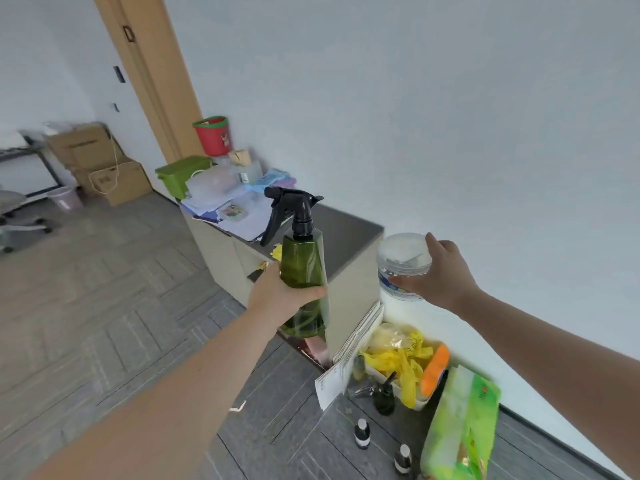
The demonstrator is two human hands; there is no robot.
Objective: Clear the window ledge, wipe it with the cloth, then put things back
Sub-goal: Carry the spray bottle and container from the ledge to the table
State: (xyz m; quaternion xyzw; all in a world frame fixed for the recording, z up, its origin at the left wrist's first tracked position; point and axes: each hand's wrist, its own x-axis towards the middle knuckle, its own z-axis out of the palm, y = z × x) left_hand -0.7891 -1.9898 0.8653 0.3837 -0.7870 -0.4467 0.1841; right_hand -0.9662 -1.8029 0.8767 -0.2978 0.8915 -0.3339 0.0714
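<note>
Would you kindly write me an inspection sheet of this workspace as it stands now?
Surface: dark cabinet top, bare at the near end.
Job's things: green spray bottle held upright; clear lidded tub; no cloth recognised.
Clutter: papers and green bin at the far end; small bottles and green packet on the floor.
Hands: left hand grips the bottle; right hand grips the tub.
Cables: cord on cardboard boxes.
Surroundings: white wall, wooden door, red bucket.
</note>
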